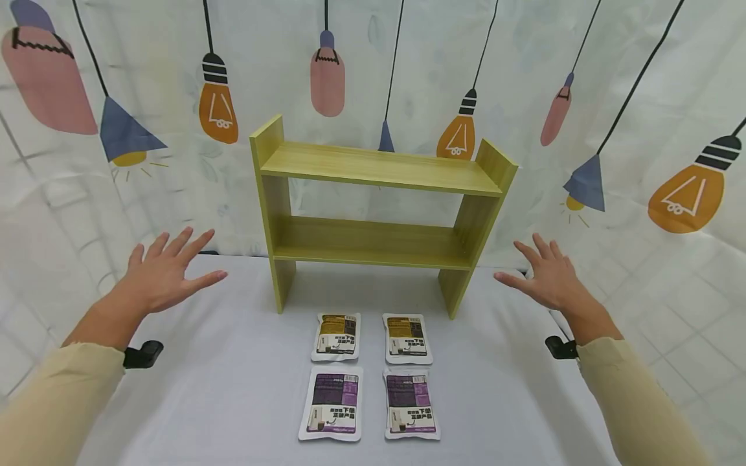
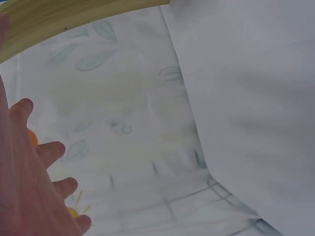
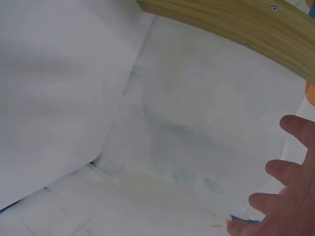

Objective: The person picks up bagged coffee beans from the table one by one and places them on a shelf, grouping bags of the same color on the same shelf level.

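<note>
Both hands hover over the table's sides with fingers spread and nothing held. My left hand (image 1: 160, 275) is left of a two-tier wooden shelf (image 1: 373, 243), and my right hand (image 1: 550, 278) is right of it. In front of the shelf's legs lie white-edged packets in two rows. The back row has a brown-labelled left packet (image 1: 337, 336) and a brown-labelled right packet (image 1: 407, 338). Nearer the front are a purple-labelled left packet (image 1: 331, 402) and a purple-labelled right packet (image 1: 410, 404). The wrist views show spread fingers and a side board of the shelf.
A white cloth covers the table (image 1: 233, 388). Close behind the shelf hangs a pale curtain (image 1: 373, 77) printed with lamps and bulbs, and it continues along both sides. Dark wrist mounts stick out from the left cuff (image 1: 142, 355) and right cuff (image 1: 561, 347).
</note>
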`<state>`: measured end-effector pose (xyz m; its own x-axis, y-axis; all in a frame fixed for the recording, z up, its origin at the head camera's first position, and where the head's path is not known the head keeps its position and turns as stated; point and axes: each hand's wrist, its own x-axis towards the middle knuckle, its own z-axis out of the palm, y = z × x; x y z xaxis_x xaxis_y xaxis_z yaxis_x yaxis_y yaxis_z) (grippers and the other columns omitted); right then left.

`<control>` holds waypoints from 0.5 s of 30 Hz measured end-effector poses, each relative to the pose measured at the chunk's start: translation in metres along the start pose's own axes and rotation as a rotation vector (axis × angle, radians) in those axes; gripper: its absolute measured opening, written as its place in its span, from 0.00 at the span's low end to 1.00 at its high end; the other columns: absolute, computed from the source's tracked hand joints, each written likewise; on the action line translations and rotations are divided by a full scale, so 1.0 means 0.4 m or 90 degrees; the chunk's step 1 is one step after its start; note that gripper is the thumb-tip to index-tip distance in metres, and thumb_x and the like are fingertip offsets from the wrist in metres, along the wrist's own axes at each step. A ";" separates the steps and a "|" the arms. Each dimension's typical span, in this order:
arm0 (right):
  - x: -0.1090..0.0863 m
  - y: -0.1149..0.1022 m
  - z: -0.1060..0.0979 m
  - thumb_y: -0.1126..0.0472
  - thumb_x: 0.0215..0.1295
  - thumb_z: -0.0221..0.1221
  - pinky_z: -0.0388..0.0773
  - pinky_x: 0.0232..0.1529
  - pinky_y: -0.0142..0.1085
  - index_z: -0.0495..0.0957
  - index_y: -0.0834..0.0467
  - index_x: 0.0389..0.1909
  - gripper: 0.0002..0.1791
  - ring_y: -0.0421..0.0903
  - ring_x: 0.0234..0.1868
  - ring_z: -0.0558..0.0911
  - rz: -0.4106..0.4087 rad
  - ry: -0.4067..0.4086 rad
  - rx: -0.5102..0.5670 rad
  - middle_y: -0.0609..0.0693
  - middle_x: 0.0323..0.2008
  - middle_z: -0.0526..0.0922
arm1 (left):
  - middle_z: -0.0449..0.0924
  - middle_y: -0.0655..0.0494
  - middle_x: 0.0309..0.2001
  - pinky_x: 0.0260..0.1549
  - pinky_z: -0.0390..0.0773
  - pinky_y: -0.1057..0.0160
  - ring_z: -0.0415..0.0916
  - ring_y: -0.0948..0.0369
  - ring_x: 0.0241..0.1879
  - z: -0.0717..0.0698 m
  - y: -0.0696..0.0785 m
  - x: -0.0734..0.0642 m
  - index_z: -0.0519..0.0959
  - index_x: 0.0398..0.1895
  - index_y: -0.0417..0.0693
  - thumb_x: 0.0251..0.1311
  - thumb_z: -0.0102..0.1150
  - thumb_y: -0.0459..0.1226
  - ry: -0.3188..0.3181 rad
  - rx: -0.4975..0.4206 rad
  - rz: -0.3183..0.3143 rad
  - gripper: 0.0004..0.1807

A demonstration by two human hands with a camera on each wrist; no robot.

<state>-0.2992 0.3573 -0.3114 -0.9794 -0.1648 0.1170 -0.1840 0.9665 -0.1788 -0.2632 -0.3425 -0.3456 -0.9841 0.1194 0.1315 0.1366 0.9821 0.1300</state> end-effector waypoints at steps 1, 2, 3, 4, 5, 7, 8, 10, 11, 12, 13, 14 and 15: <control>-0.004 -0.002 0.003 0.25 0.64 0.54 0.40 0.69 0.81 0.49 0.54 0.82 0.56 0.80 0.78 0.37 -0.002 0.002 0.003 0.69 0.82 0.36 | 0.35 0.32 0.82 0.66 0.32 0.17 0.35 0.24 0.76 0.003 0.001 -0.001 0.35 0.84 0.62 0.65 0.45 0.72 0.004 0.000 0.001 0.55; -0.008 -0.005 0.006 0.25 0.65 0.54 0.40 0.69 0.81 0.50 0.55 0.82 0.55 0.80 0.78 0.37 -0.004 0.004 0.009 0.69 0.82 0.37 | 0.35 0.32 0.82 0.66 0.33 0.17 0.36 0.24 0.76 0.006 0.002 -0.002 0.35 0.84 0.61 0.65 0.45 0.72 0.008 0.001 0.003 0.55; -0.012 -0.008 0.010 0.26 0.65 0.54 0.41 0.68 0.81 0.50 0.55 0.82 0.55 0.80 0.78 0.38 -0.006 0.007 0.016 0.68 0.82 0.37 | 0.36 0.32 0.82 0.66 0.34 0.18 0.37 0.24 0.75 0.010 0.004 -0.003 0.35 0.84 0.61 0.65 0.45 0.72 0.012 0.000 0.005 0.54; -0.016 -0.011 0.014 0.26 0.65 0.54 0.43 0.69 0.80 0.50 0.55 0.82 0.55 0.80 0.78 0.39 -0.010 0.013 0.023 0.68 0.82 0.37 | 0.36 0.32 0.82 0.66 0.35 0.18 0.38 0.24 0.75 0.014 0.006 -0.004 0.36 0.85 0.60 0.65 0.45 0.71 0.017 0.002 0.008 0.54; -0.020 -0.014 0.019 0.28 0.66 0.55 0.43 0.69 0.80 0.51 0.56 0.82 0.54 0.80 0.78 0.39 -0.015 0.019 0.034 0.68 0.82 0.38 | 0.37 0.32 0.81 0.67 0.37 0.18 0.39 0.24 0.75 0.019 0.008 -0.005 0.36 0.85 0.60 0.66 0.45 0.71 0.022 0.004 0.010 0.54; -0.028 -0.021 0.032 0.29 0.67 0.56 0.45 0.69 0.80 0.52 0.56 0.82 0.52 0.78 0.79 0.40 -0.024 0.032 0.062 0.67 0.82 0.38 | 0.39 0.31 0.81 0.67 0.40 0.18 0.41 0.24 0.75 0.031 0.014 -0.007 0.37 0.85 0.59 0.66 0.46 0.70 0.033 0.004 0.019 0.54; -0.031 -0.025 0.040 0.30 0.67 0.56 0.46 0.69 0.79 0.52 0.56 0.82 0.52 0.77 0.79 0.41 -0.030 0.040 0.077 0.67 0.82 0.38 | 0.40 0.31 0.81 0.67 0.41 0.18 0.42 0.24 0.75 0.038 0.018 -0.009 0.37 0.85 0.58 0.66 0.47 0.70 0.040 0.002 0.024 0.53; -0.036 -0.032 0.059 0.32 0.68 0.57 0.47 0.69 0.79 0.53 0.55 0.81 0.50 0.75 0.80 0.41 -0.041 0.053 0.104 0.65 0.83 0.37 | 0.43 0.31 0.81 0.67 0.44 0.19 0.45 0.25 0.74 0.054 0.024 -0.012 0.39 0.85 0.58 0.67 0.49 0.68 0.059 -0.007 0.034 0.53; -0.037 -0.036 0.069 0.33 0.69 0.57 0.47 0.69 0.79 0.52 0.54 0.82 0.49 0.74 0.80 0.41 -0.045 0.055 0.119 0.64 0.83 0.36 | 0.44 0.31 0.81 0.67 0.46 0.20 0.46 0.26 0.74 0.063 0.027 -0.014 0.40 0.85 0.59 0.66 0.50 0.67 0.068 -0.012 0.039 0.53; -0.039 -0.041 0.080 0.34 0.69 0.57 0.47 0.69 0.79 0.52 0.53 0.82 0.49 0.72 0.81 0.41 -0.049 0.057 0.131 0.62 0.83 0.35 | 0.45 0.32 0.81 0.67 0.47 0.20 0.46 0.26 0.74 0.071 0.030 -0.016 0.40 0.85 0.59 0.66 0.51 0.67 0.077 -0.019 0.044 0.53; -0.040 -0.046 0.091 0.34 0.69 0.57 0.47 0.69 0.79 0.53 0.52 0.82 0.48 0.71 0.81 0.41 -0.053 0.059 0.138 0.61 0.83 0.35 | 0.47 0.31 0.80 0.66 0.48 0.20 0.47 0.26 0.74 0.079 0.033 -0.017 0.41 0.85 0.58 0.66 0.52 0.66 0.086 -0.025 0.049 0.53; -0.041 -0.050 0.101 0.34 0.69 0.57 0.47 0.69 0.79 0.53 0.51 0.82 0.48 0.71 0.81 0.40 -0.056 0.059 0.144 0.60 0.84 0.34 | 0.48 0.31 0.80 0.66 0.49 0.21 0.48 0.26 0.74 0.087 0.036 -0.018 0.42 0.85 0.58 0.66 0.53 0.66 0.095 -0.029 0.052 0.53; -0.042 -0.053 0.111 0.34 0.69 0.57 0.47 0.69 0.79 0.53 0.51 0.82 0.48 0.70 0.81 0.40 -0.059 0.058 0.150 0.59 0.84 0.34 | 0.49 0.31 0.80 0.67 0.50 0.21 0.49 0.26 0.74 0.093 0.039 -0.019 0.43 0.85 0.58 0.65 0.54 0.65 0.103 -0.033 0.055 0.53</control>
<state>-0.2824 0.3307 -0.3529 -0.9479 -0.2214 0.2289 -0.2970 0.8741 -0.3844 -0.2579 -0.3227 -0.3814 -0.9379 0.1746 0.2998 0.2303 0.9596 0.1616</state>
